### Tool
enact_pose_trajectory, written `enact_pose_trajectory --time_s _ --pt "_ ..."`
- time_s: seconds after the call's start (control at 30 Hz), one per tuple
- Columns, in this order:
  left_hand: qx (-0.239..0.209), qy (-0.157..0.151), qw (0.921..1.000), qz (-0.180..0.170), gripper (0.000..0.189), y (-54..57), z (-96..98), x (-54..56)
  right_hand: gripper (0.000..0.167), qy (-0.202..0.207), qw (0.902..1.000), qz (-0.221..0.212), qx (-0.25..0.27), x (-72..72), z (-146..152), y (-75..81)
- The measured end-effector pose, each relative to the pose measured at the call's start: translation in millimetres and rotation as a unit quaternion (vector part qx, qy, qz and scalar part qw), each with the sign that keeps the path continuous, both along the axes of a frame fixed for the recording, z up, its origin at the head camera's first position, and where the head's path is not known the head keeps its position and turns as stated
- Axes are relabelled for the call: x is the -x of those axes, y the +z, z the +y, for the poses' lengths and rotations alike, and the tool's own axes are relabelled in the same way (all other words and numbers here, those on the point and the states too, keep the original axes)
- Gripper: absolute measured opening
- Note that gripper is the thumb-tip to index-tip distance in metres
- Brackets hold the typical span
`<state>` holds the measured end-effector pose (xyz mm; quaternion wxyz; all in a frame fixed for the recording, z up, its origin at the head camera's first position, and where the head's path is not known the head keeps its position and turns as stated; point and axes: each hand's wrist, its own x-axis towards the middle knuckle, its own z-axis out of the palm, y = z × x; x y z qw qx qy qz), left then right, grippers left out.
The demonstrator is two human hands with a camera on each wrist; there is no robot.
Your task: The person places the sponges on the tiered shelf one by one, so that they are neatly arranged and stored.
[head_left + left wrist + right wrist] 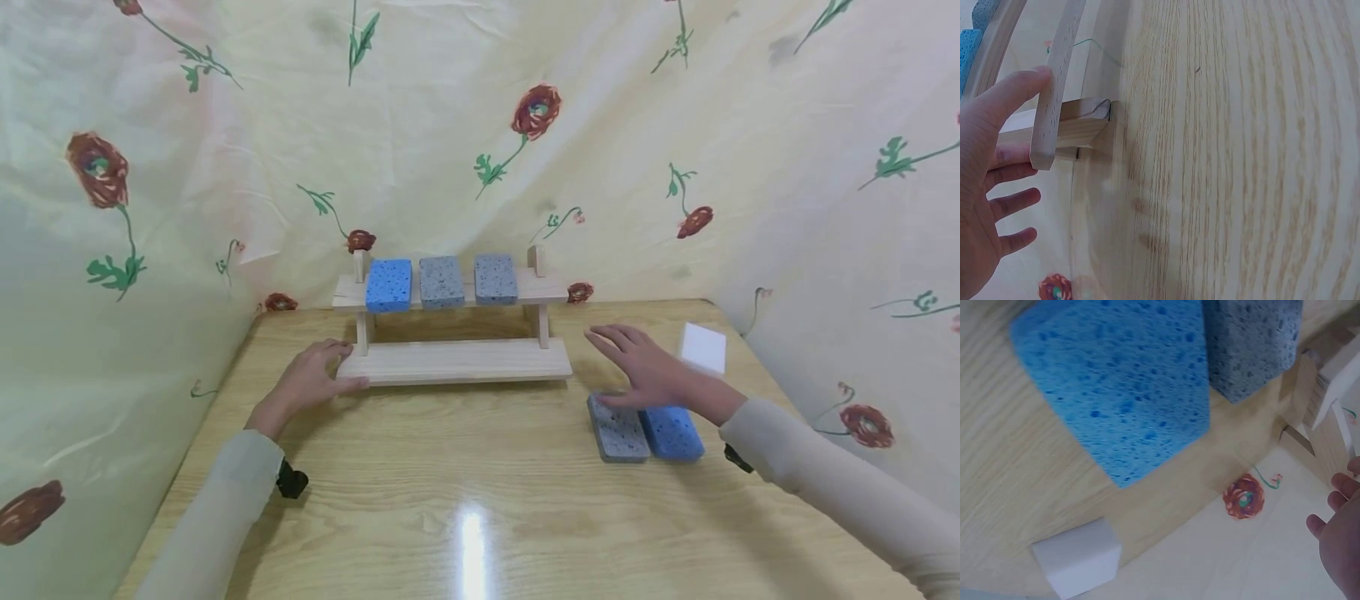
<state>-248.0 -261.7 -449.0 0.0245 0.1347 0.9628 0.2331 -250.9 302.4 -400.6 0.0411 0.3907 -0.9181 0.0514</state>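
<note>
A small two-tier wooden shelf (457, 363) stands at the back of the table. My left hand (311, 379) grips the left end of its lower board, the thumb along the front edge and a finger at the other side, as the left wrist view shows. On the upper tier lie a blue sponge (389, 285) and two grey sponges (442, 282). My right hand (647, 367) is held with fingers spread, right of the shelf, holding nothing. Below it on the table lie another grey sponge (619, 433) and another blue sponge (1122, 381), side by side and partly covered by the hand in the head view.
A white block (703, 348) sits at the right, behind my right wrist. Flower-patterned cloth (450, 150) hangs around the back and sides of the wooden table (420, 483). Upright posts (543, 325) join the shelf's two tiers.
</note>
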Motion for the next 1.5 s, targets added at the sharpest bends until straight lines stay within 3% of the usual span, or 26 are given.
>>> enact_pose_trajectory --time_s 0.2,0.47,0.9,1.2,1.5 --pt "0.002 -0.001 1.0 0.008 0.085 -1.7 0.3 0.2 0.099 0.004 0.9994 -0.025 -0.023 -11.2 8.7 -4.6" --pt "0.0 -0.001 1.0 0.001 0.087 -2.0 -0.9 1.6 0.1 0.019 0.9994 -0.017 -0.024 -24.7 19.0 -14.1" --pt "-0.005 0.0 1.0 -0.005 0.087 -0.6 -1.7 1.8 0.105 -0.005 0.9976 -0.063 -0.028 -37.7 35.5 -31.6" --pt "-0.002 -0.002 1.0 -0.002 0.088 -0.2 -1.5 1.9 0.106 0.009 0.9979 -0.059 -0.026 -41.6 36.9 -26.3" --pt "-0.001 -0.001 1.0 -0.002 0.087 -1.0 -1.7 2.7 0.111 0.003 0.9954 -0.087 -0.04 -41.6 40.3 -25.1"
